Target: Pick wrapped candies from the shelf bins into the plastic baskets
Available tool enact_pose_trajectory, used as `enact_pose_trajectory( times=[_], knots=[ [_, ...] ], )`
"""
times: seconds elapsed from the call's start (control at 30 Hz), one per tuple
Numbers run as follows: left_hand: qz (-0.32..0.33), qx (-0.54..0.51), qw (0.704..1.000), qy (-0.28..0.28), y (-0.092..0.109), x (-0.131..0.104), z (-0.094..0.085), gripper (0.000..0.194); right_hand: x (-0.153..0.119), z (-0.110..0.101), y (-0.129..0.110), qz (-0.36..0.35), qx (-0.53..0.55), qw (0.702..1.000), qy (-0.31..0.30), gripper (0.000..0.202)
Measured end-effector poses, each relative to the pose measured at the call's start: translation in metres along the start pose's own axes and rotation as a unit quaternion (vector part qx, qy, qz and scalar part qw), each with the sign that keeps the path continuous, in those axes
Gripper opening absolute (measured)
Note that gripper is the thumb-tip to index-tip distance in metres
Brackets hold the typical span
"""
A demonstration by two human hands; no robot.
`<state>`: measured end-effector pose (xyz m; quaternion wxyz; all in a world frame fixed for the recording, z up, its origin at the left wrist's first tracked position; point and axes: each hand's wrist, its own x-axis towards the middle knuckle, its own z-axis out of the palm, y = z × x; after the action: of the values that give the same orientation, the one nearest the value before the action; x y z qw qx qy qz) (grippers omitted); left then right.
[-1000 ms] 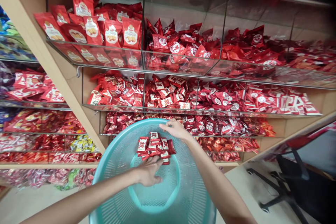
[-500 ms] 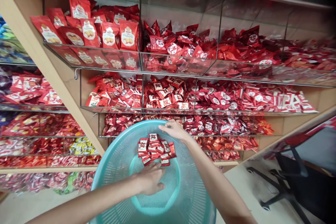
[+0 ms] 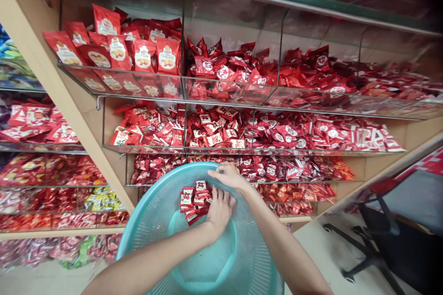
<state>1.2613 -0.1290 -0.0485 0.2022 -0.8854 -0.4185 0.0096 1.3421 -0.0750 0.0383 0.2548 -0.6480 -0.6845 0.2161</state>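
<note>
A teal plastic basket (image 3: 138, 221) with perforated walls fills the lower middle of the view, tilted so that I look into it. Small red-and-white wrapped snack packets (image 3: 194, 199) lie heaped inside against its far side. My left hand (image 3: 220, 209) reaches into the basket and rests over the right part of the heap, fingers stretched forward and slightly apart. The packets beneath it are hidden. At the far rim, my right hand (image 3: 228, 176) holds the basket, thumb on the inside and fingers over the edge.
Wooden shelving with clear-fronted bins (image 3: 214, 147) full of red packets stands just beyond the basket. A slanted wooden upright (image 3: 79, 124) divides it from more bins at left. A black wheeled chair (image 3: 387, 239) stands on the floor at right.
My left hand has moved forward and right, from the near side of the heap onto its right part. My right hand stays on the rim. The view has shifted slightly.
</note>
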Motion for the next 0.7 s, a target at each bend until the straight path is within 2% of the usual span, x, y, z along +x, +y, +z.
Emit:
enact_pose_trajectory(
  times=[0.13, 0.23, 0.43, 0.7],
  knots=[
    [-0.007, 0.017, 1.000, 0.019, 0.000, 0.000, 0.005, 0.032, -0.001, 0.001, 0.001, 0.007, -0.004, 1.000, -0.004, 0.042],
    [0.019, -0.007, 1.000, 0.023, -0.003, -0.002, 0.002, 0.031, 0.001, 0.004, 0.002, 0.009, 0.006, 1.000, -0.005, 0.042],
    [0.085, -0.087, 0.993, 0.004, -0.011, -0.007, -0.008, 0.055, 0.002, 0.007, 0.002, -0.004, 0.011, 1.000, 0.000, 0.043],
    [0.118, -0.214, 0.969, 0.041, -0.023, -0.011, 0.003, 0.051, 0.004, 0.006, 0.004, 0.001, 0.001, 1.000, -0.002, 0.042]
  ],
)
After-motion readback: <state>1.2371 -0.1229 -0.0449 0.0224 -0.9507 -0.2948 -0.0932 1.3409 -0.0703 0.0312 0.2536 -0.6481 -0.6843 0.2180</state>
